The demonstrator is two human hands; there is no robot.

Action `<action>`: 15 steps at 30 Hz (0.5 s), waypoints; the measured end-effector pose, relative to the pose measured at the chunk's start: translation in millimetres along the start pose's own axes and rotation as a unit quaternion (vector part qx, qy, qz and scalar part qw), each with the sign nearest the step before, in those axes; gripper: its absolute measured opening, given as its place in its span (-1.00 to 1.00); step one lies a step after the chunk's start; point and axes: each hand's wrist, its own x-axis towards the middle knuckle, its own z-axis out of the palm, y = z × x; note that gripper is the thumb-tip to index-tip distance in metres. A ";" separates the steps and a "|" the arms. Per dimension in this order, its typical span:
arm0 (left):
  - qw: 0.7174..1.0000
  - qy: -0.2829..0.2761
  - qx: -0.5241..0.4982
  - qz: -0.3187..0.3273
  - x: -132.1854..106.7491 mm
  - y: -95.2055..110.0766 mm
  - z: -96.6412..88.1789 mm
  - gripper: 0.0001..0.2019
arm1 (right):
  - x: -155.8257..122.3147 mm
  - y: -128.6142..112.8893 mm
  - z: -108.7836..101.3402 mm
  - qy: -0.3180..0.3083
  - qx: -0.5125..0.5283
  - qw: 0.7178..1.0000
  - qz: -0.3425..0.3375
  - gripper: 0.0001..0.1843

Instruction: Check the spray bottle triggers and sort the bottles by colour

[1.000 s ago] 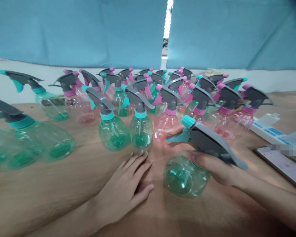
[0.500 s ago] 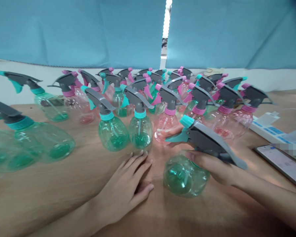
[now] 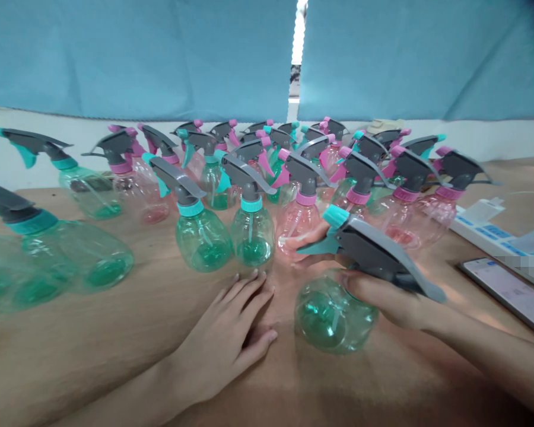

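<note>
My right hand (image 3: pixel 382 290) is wrapped round the neck of a clear green spray bottle (image 3: pixel 324 314) with a grey and turquoise trigger head. One finger reaches forward along the turquoise trigger, and the bottle tilts with its nozzle toward the upper left. Flat on the table lies my left hand (image 3: pixel 231 332), fingers stretched and holding nothing. Just beyond its fingertips stand two green spray bottles (image 3: pixel 252 237) (image 3: pixel 203 237) with turquoise collars. A pink spray bottle (image 3: pixel 299 222) stands behind the held one, partly covered by my right fingers.
Several more green and pink spray bottles crowd the back of the wooden table (image 3: pixel 129 350). Other green bottles (image 3: pixel 102 261) stand at the left edge. A phone (image 3: pixel 507 290) and a white power strip (image 3: pixel 493 228) lie at right. A blue curtain (image 3: pixel 137 59) hangs behind.
Almost nothing differs. The view has shifted very slightly; both hands and the held spray bottle keep their places.
</note>
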 end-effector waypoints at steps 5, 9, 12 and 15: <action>1.000 0.010 -0.004 0.005 -0.6 -1.4 2.1 -0.52 | -7.8 10.1 -2.7 0.023 -0.053 0.998 0.034 -0.75; 1.000 0.010 -0.006 0.002 -0.2 -1.2 1.5 -0.52 | -16.6 17.6 -2.0 0.073 -0.066 0.992 0.079 -0.84; 1.000 0.009 -0.005 0.002 0.3 -0.8 0.3 -0.52 | -21.5 21.3 -1.1 0.142 -0.085 0.982 0.089 -0.85; 1.000 0.009 -0.001 0.005 0.2 -0.8 -0.3 -0.52 | -21.5 19.6 -0.3 0.155 -0.076 0.982 0.082 -0.81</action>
